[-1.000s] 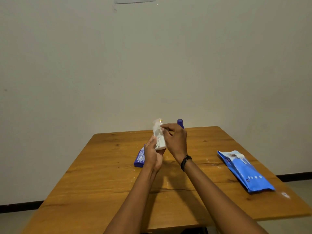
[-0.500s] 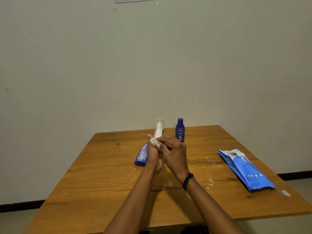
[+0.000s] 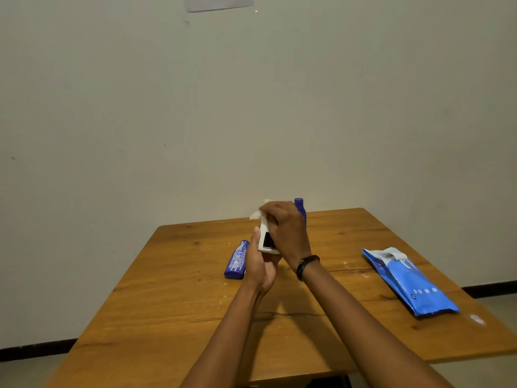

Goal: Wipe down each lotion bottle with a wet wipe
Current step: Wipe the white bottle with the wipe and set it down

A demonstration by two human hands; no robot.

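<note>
Centrally above the wooden bench (image 3: 167,289), the left hand (image 3: 258,264) grips a white lotion bottle (image 3: 265,239) upright. The right hand (image 3: 285,231) closes around its top, pressing a wet wipe (image 3: 256,214). One blue bottle (image 3: 237,260) lies left; another (image 3: 300,210) stands behind.

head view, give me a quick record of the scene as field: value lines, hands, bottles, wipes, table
left hand: grips the white bottle near its base, held upright above the table
right hand: presses a wet wipe on the upper part of the white bottle
lying blue bottle: flat on the table, left of the hands
standing blue bottle: upright behind the right hand, partly hidden
wipes pack: blue, flat on the right side, flap lifted
table: wooden, some white specks
</note>
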